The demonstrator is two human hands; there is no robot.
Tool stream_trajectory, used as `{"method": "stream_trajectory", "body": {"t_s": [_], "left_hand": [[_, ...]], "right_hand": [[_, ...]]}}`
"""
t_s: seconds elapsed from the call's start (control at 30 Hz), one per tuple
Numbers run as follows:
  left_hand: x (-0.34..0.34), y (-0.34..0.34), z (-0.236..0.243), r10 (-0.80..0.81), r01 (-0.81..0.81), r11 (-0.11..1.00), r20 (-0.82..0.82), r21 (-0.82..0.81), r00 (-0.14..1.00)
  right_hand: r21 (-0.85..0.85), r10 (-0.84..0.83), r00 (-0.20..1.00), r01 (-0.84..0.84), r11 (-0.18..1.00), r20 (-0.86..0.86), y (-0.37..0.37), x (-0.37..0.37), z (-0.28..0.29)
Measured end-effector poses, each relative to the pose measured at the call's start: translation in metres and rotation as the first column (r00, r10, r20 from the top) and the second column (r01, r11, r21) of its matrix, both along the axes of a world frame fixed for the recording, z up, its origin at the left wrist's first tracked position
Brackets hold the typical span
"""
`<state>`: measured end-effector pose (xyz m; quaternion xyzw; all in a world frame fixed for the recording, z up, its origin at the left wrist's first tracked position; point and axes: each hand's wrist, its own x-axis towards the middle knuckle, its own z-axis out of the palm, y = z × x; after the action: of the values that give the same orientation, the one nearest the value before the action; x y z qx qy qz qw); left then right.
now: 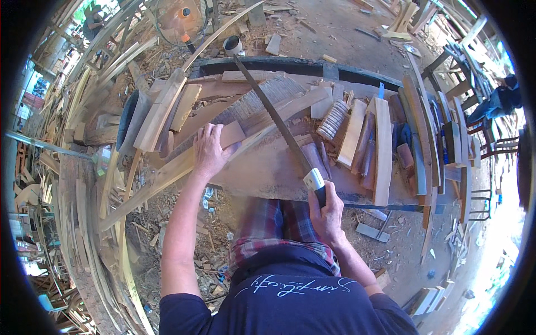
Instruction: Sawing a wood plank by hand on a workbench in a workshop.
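Observation:
My left hand (212,146) has its fingers curled over a short, flat wooden piece (233,134), which lies on a long pale plank (142,195) running diagonally across the workbench (245,176). A grey board with rough grain (273,89) lies behind them. In my right hand (326,209), near the bench's front edge, is the white-and-black handle of a handsaw. Its long dark blade (271,114) stands out diagonally toward the back, right of the wooden piece, its tip near a metal can (233,47). Whether the teeth touch any wood I cannot tell.
Wooden slats (382,151) and a ridged roll (334,120) lie on the bench's right. Long boards (84,223) are stacked at left. A person (92,22) is at the far upper left; another person's jeans-clad legs (488,109) show at right. Scraps (374,231) litter the ground.

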<state>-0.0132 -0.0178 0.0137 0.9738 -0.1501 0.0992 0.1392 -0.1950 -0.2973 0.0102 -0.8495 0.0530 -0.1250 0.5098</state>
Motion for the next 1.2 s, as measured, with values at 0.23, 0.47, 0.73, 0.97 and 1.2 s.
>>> {"method": "stream_trajectory", "body": {"t_s": [0.23, 0.47, 0.73, 0.97, 1.2], "left_hand": [[0.004, -0.001, 0.0, 0.038, -0.038, 0.999, -0.004, 0.037, 0.999], [0.002, -0.004, 0.001, 0.069, -0.068, 0.997, -0.013, 0.036, 0.998], [0.002, -0.01, 0.01, 0.065, -0.066, 0.998, -0.022, -0.006, 0.998], [0.032, -0.032, -0.001, 0.25, -0.249, 0.955, -0.018, -0.16, 0.968], [0.034, -0.042, -0.013, 0.227, -0.222, 0.974, 0.198, -0.049, 0.953]], "right_hand": [[-0.17, 0.049, 0.995, -0.033, 0.985, 0.09, 0.007, 0.025, -0.002], [-0.261, 0.046, 0.998, -0.033, 0.965, 0.043, 0.007, 0.027, -0.005], [-0.245, 0.047, 0.998, -0.036, 0.969, 0.038, 0.002, 0.025, -0.015], [-0.25, 0.055, 0.998, -0.044, 0.967, 0.038, 0.001, 0.021, -0.015], [-0.225, 0.025, 0.998, -0.012, 0.974, 0.057, 0.01, 0.022, -0.014]]}}
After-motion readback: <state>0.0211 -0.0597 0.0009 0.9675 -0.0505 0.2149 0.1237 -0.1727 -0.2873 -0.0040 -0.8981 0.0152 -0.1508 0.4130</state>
